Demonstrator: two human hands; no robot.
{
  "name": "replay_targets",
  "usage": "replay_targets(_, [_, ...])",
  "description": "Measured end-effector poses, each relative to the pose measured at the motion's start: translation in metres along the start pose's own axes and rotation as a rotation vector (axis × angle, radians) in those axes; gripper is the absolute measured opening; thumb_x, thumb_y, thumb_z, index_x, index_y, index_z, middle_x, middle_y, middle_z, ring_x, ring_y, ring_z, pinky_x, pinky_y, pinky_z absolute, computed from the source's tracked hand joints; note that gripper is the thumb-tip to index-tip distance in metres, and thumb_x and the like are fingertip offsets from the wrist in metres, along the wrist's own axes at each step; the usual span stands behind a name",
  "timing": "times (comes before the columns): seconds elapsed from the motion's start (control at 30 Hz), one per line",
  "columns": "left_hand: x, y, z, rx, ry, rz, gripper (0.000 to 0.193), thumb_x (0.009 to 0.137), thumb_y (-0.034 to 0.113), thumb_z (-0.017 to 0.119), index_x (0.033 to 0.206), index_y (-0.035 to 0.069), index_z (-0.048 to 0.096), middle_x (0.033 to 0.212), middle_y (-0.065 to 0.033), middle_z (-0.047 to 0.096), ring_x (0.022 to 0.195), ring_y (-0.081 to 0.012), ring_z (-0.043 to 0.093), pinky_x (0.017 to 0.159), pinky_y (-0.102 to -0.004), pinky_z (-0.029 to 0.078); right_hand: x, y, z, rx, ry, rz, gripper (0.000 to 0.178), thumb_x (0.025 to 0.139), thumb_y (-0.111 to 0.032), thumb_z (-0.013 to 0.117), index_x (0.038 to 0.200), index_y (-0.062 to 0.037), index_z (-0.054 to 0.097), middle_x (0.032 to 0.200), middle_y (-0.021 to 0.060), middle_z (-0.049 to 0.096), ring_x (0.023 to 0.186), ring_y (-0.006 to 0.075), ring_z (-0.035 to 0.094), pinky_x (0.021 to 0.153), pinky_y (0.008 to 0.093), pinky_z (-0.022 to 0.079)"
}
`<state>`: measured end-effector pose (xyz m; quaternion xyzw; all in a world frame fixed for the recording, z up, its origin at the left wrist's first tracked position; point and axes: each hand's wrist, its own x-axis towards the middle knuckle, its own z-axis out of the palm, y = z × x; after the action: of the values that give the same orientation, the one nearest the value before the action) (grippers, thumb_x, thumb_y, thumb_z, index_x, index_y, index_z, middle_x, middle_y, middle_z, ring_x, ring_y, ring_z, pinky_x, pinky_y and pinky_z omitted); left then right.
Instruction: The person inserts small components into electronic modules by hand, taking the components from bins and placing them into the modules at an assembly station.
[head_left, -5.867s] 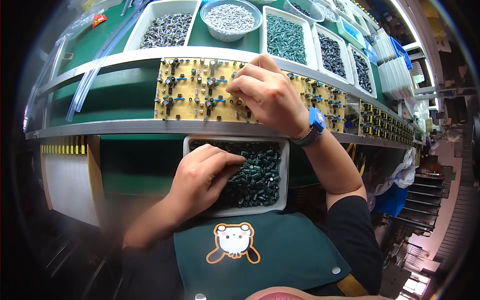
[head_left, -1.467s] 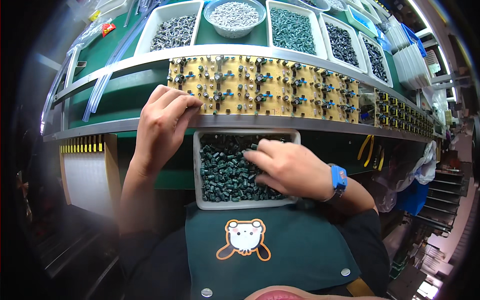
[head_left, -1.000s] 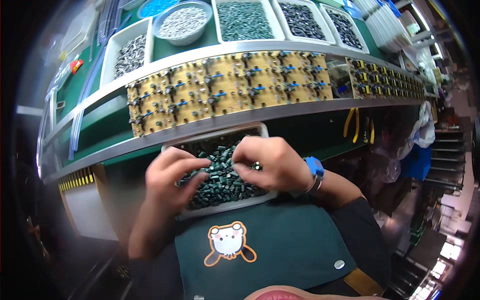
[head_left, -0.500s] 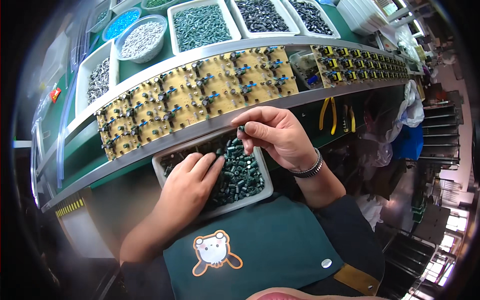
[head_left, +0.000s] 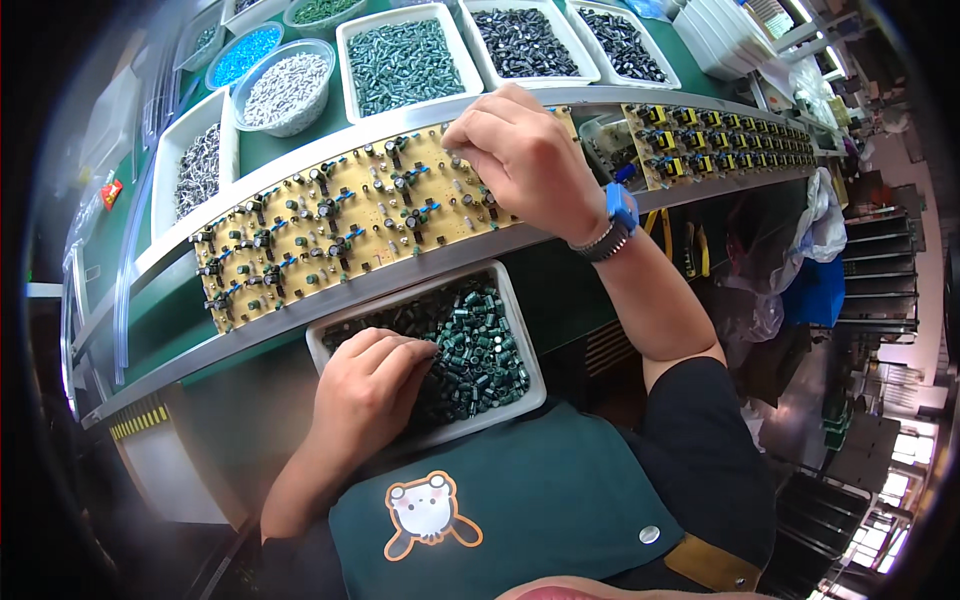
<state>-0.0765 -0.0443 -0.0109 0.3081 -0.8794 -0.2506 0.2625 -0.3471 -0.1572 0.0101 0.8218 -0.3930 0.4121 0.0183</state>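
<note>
A white tray (head_left: 530, 378) full of small dark green cylindrical capacitors (head_left: 478, 355) lies close in front of me. Over its left part is my left hand (head_left: 365, 385), thumb and fingers pinched together at the capacitors; whatever sits between the tips is too small to make out. My right hand (head_left: 525, 165) hovers above the right end of a tan circuit board (head_left: 370, 225) with many upright components. Its fingers are drawn together pointing down to the left, and their tips hide anything they hold. A metal rail (head_left: 330, 305) carries the board.
Behind the rail stand white bins of green parts (head_left: 400, 65) and black parts (head_left: 525, 45), plus a round tub of white parts (head_left: 285, 90). Another board with yellow components (head_left: 700, 140) sits farther right on the rail. Yellow-handled pliers (head_left: 700, 245) hang below it.
My right hand has moved up and away from the tray, where it pinched a green capacitor, to over the board. My left hand's fingers have drawn from spread into a pinch.
</note>
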Motion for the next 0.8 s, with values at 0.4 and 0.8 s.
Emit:
replay_targets(0.4, [-0.002, -0.007, -0.001, -0.199, 0.184, -0.129, 0.023, 0.080, -0.007, 0.076, 0.101, 0.002, 0.075, 0.093, -0.0071, 0.073, 0.079, -0.0224, 0.063, 0.073, -0.0310, 0.051, 0.022, 0.013, 0.011, -0.030, -0.201, -0.095, 0.012, 0.083, 0.005, 0.074, 0.091, -0.0043, 0.074, 0.093, 0.0026, 0.071, 0.090, 0.0224, 0.059, 0.081, 0.0326, 0.052])
replay_targets(0.8, [-0.008, -0.004, -0.020, -0.805, 0.291, -0.490, 0.018, 0.093, -0.007, 0.072, 0.109, -0.001, 0.072, 0.105, -0.0066, 0.072, 0.085, -0.0139, 0.064, 0.079, -0.0259, 0.052, -0.002, -0.044, -0.015, 0.211, -0.291, 0.148, 0.021, 0.083, -0.001, 0.080, 0.104, -0.0043, 0.078, 0.096, 0.0053, 0.072, 0.080, 0.0208, 0.059, 0.075, 0.0342, 0.052])
